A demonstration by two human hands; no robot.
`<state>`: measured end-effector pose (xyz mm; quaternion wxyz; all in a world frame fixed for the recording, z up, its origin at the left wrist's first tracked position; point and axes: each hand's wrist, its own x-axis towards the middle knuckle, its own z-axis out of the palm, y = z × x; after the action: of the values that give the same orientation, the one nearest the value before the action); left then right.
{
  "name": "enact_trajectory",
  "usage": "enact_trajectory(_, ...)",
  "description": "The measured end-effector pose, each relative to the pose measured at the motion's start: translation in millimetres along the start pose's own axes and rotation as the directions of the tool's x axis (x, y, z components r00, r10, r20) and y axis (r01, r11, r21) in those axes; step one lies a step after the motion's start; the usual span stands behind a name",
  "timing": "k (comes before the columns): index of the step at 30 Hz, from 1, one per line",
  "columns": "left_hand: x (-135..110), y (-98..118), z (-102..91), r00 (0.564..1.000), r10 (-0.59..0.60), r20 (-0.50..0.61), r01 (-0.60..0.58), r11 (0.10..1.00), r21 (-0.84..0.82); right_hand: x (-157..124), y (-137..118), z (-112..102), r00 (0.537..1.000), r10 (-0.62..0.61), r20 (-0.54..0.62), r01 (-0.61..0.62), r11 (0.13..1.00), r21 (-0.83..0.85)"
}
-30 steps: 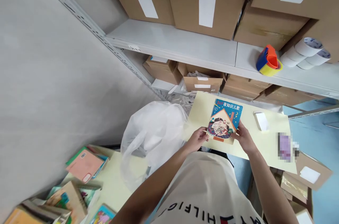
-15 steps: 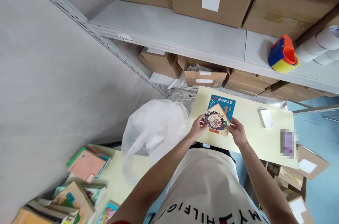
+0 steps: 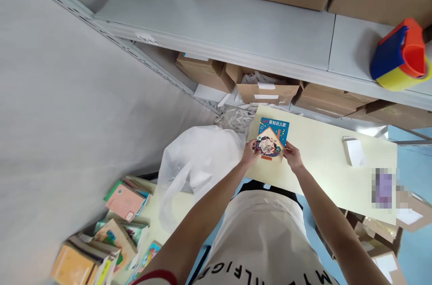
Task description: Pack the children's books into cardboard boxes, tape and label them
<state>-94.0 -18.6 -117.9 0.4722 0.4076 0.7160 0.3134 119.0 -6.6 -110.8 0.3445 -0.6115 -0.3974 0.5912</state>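
A small blue picture book (image 3: 272, 137) with a house drawn on its cover lies over the near left part of a pale yellow table (image 3: 324, 159). My left hand (image 3: 250, 153) pinches its lower left corner. My right hand (image 3: 293, 157) grips its lower right corner. Both sets of fingers are closed on the book's edges.
A white plastic bag (image 3: 197, 163) bulges left of the table. Several books (image 3: 114, 226) are piled at lower left. A white pad (image 3: 354, 152) lies on the table's right part. A grey shelf (image 3: 236, 28) holds cardboard boxes and a tape dispenser (image 3: 401, 55). Open cartons (image 3: 263, 89) sit beneath it.
Both hands have carried the book away from my body towards the table's far left part. The camera has tilted, so the shelf looms larger.
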Motion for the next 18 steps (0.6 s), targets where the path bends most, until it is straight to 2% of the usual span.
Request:
enact_trajectory(4,22.2,-12.1,5.7,0.998,-0.058,-0.015,0.059,0.995,0.083,26.4,18.5,9.6,0.999,0.035,-0.034,-0.040,0.988,-0.147)
enact_trajectory(7,28.1,-18.3,8.4,0.998,-0.064,-0.017,0.066,0.990,0.122,33.7,30.3,11.4,0.996,0.063,-0.066,-0.075,0.978,-0.197)
enact_trajectory(14,4.4,-28.5,5.0,0.999,-0.046,-0.011,0.047,0.988,0.149,2.9,55.6,23.6,0.987,0.085,-0.133,-0.122,0.945,-0.303)
enact_trajectory(18,11.7,-26.1,4.1,1.000,-0.003,-0.004,0.003,0.990,0.139,4.8,54.5,33.4,0.992,0.045,-0.122,-0.089,0.916,-0.392)
